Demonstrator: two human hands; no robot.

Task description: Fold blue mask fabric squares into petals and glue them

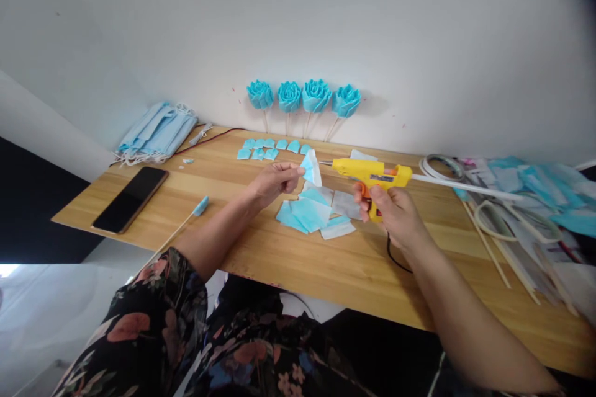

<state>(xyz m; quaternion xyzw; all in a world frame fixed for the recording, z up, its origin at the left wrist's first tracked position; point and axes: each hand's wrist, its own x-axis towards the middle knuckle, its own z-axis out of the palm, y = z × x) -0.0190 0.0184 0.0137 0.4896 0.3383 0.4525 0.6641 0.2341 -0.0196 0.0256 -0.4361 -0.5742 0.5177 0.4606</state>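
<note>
Risk of burnt fingertips [289, 172]: left hand [272, 181] pinching blue mask piece [311, 169] just beside nozzle of glue gun [372, 175] gripped in right hand [395, 214].

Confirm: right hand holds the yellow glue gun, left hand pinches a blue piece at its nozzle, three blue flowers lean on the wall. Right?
Not quite: the head view shows four blue flowers leaning on the wall, not three. The rest stands: the right hand holds the yellow glue gun, and the left hand pinches a blue piece at its nozzle.
</note>
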